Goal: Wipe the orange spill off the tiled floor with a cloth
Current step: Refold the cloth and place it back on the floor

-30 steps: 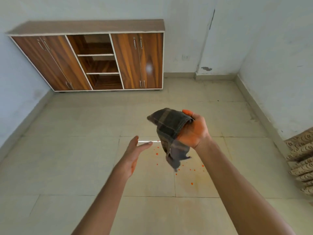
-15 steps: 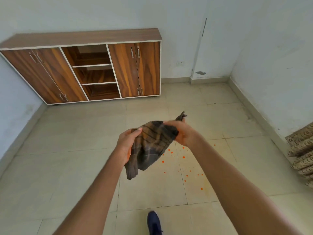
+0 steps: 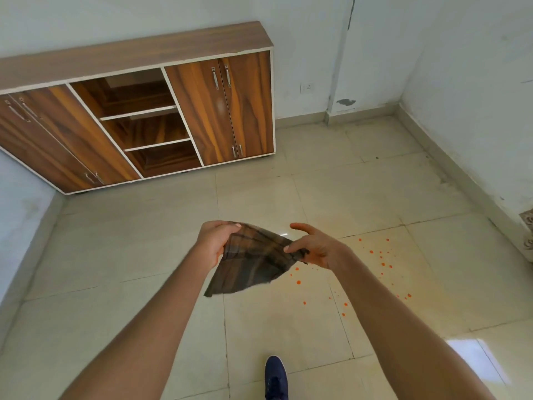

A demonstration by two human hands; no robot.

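Observation:
A dark checked cloth [image 3: 253, 261] hangs spread between both hands, well above the floor. My left hand [image 3: 215, 242] grips its upper left edge with curled fingers. My right hand [image 3: 313, 248] pinches the cloth's right corner with thumb and lower fingers, while its index finger sticks out straight. The orange spill [image 3: 380, 264] is a scatter of small drops on the pale tiled floor [image 3: 144, 255], below and to the right of my right hand. Part of the spill lies hidden behind my right forearm.
A wooden cabinet [image 3: 144, 111] with open middle shelves stands against the back wall. A blue shoe [image 3: 275, 376] stands on the tiles at the bottom centre. White walls close the room on the right and left. A patterned fabric edge [image 3: 527, 226] shows at far right.
One second ago only my right hand held the bunched cloth. My left hand then took hold of it, and both hands have pulled it out flat. The view has tilted and moved closer to the spill.

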